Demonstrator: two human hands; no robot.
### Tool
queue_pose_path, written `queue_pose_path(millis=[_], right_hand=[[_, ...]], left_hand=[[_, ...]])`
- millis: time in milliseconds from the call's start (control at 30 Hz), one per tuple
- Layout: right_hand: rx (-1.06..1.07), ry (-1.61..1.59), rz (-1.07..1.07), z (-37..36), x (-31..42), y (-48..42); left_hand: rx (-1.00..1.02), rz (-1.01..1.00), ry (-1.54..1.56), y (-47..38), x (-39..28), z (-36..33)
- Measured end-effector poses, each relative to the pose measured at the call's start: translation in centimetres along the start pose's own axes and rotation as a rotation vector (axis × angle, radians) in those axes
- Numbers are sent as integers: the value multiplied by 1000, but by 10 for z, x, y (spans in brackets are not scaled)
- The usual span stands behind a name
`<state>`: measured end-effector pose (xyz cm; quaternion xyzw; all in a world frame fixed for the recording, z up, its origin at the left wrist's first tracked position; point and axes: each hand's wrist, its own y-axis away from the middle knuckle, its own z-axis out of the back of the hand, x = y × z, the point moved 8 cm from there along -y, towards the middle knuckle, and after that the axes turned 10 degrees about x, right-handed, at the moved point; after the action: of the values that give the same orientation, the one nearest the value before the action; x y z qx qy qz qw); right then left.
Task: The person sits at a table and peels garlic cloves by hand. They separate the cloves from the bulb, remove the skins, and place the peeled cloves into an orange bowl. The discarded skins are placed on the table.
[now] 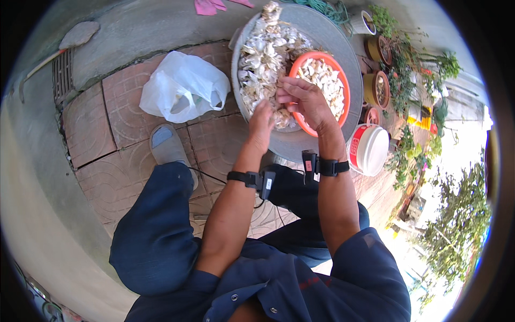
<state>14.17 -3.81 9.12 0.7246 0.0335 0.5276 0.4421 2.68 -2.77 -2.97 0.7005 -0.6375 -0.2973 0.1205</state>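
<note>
In front of me is a wide grey metal basin [338,36], its left part heaped with garlic bulbs and papery garlic skins [261,60]. An orange plastic bowl [347,90] sits inside the basin on the right and holds many garlic cloves [324,78]. My left hand [261,124] is over the basin's near left part, beside the skins; whether it holds anything is too small to tell. Close to it, at the bowl's left rim, my right hand [299,94] has its fingers bent and its fingertips together; what may be between them is hidden.
A white plastic bag [185,86] lies on the paving tiles left of the basin. A white bucket with a red band [368,149] stands at the basin's lower right, near potted plants [378,89]. Green rope [328,12] and pink gloves [209,6] lie beyond.
</note>
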Motion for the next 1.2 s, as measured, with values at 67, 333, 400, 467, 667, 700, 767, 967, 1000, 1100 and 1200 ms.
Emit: queue_pose_path(millis=[67,333,400,467,667,700,767,967,1000,1100,1200], right_hand=[[-56,154,-164,41,-43,9],[-136,792,-508,63,-183,-27],[-266,685,-484,65,-182,-27],[-277,876,-467,61,-169,-29],[-38,1363,-302,18,-148,-56],[51,1334,-245,8,-150,-65],[192,1336,-210,-1,-157,-82],[265,1329,-369,6,-183,-108],[238,1306,-380,8,-185,-111],[242,1178,-384,10,-191,-116],[387,1152,-147,1,-178,-110]], left_hand=[[-19,-63,-41,-3,-24,1],[56,-91,-117,-7,-49,1],[48,-104,-166,-6,-52,-2],[34,-135,-209,-5,-65,-5],[145,-234,-113,-1,-110,-21],[181,-260,-104,0,-115,-25],[204,-226,-62,-1,-114,-29],[210,-222,14,1,-117,-23],[199,-227,24,1,-120,-20],[212,-277,55,3,-132,-16],[180,-289,24,3,-135,-10]])
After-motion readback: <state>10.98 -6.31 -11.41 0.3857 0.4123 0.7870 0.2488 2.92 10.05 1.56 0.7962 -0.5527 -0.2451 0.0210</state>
